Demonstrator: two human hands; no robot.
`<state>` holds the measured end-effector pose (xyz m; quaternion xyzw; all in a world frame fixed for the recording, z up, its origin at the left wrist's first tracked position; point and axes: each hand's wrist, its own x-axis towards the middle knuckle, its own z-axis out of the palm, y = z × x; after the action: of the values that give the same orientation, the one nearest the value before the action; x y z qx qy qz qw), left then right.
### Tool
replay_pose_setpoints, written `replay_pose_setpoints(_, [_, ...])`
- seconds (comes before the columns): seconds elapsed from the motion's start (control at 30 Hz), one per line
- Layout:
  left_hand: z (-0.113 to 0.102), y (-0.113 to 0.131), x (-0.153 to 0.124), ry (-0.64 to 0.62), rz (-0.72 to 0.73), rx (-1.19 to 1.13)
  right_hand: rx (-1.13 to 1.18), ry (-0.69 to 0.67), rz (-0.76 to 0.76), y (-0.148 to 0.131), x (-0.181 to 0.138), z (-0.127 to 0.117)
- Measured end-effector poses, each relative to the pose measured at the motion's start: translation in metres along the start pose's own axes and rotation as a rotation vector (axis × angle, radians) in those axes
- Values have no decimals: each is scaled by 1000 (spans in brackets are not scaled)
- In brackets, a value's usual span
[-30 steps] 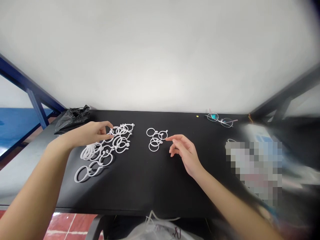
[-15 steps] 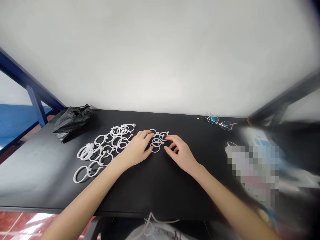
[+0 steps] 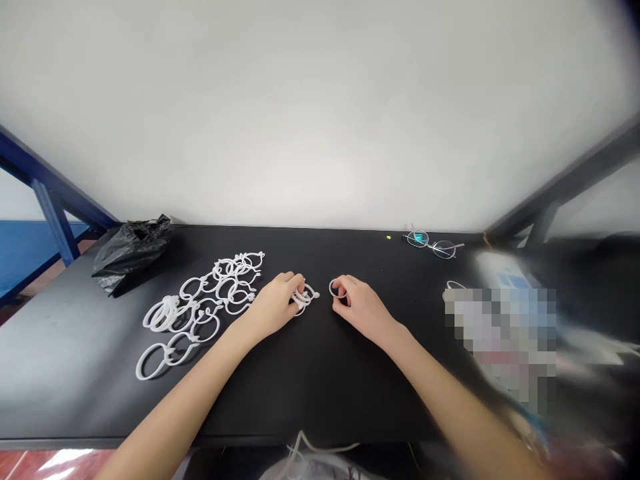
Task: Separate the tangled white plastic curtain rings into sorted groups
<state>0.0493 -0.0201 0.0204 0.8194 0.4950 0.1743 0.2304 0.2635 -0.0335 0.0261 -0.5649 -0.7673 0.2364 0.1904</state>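
My left hand [image 3: 274, 299] is closed on a small bunch of white curtain rings [image 3: 311, 291]; their outer edges show past its fingertips, low over the black table. To the right, my right hand [image 3: 364, 305] pinches a single white curtain ring [image 3: 331, 288] between thumb and fingers, apart from the bunch. Part of each held ring is hidden by the fingers. Left of my left hand lies a loose spread of white curtain rings [image 3: 205, 327], many overlapping, with small knobs or eyelets on their rims.
A crumpled black plastic bag [image 3: 134, 252] sits at the table's back left. Eyeglasses [image 3: 431, 247] and a tiny yellow piece [image 3: 389, 237] lie near the wall [image 3: 310, 120]. At the right is a blurred, pixelated package [image 3: 500, 333]. Blue metal posts [image 3: 55, 213] flank the black table [image 3: 310, 380].
My right hand has taken one ring and drawn it away from the small group. My left hand has closed over the other rings there. The whole view has shifted slightly.
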Motion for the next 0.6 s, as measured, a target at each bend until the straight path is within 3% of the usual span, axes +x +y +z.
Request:
replay_pose_setpoints(0.17, [-3,2,-3,-4,-54,-187,133,39,29,9,-3,-3])
replay_pose_setpoints(0.3, [-11,10,-8,-167,-225,-852,491,97,105,9,-5,-1])
replay_pose_setpoints(0.37, [-15,14,-9,-176,-321,-1080,699,112,161,6,-4,-2])
replay_pose_setpoints(0.47, [-15,16,-9,-127,-412,-1243,942,112,224,1,-3,-4])
replay_pose_setpoints(0.6, [-6,17,-8,-72,-454,-1321,1050,130,180,-6,-4,-1])
